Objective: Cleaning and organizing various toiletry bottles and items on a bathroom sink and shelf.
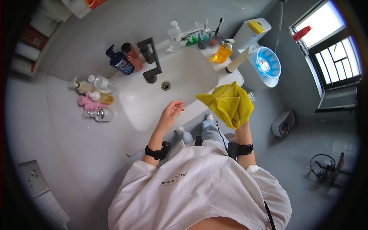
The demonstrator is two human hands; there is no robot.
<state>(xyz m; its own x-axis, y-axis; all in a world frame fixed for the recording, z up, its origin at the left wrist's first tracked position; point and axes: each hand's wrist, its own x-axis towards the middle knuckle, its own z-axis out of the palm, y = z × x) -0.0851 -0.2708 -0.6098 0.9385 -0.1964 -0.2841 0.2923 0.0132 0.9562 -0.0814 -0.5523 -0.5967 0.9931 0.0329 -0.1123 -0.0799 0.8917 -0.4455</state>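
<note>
A folded yellow cloth [230, 105] is raised above the right front edge of the white sink [142, 105]. Beneath it, my right hand [243, 127] grips it; most of the fingers are hidden by the fabric. My left hand [171, 113] hovers over the sink's front part, its fingers loosely bent and nothing in them. A gap separates it from the cloth. At the back of the basin stands a black faucet [154, 63], with the round drain [165, 86] in front of it.
Pump bottles [82, 86] crowd the left counter. Behind the sink are a blue bottle [120, 61], a clear bottle [174, 36] and a toothbrush cup [203, 40]. An orange soap bottle [223, 51] stands at right, near a blue bowl [268, 63] and a yellow sponge [256, 27].
</note>
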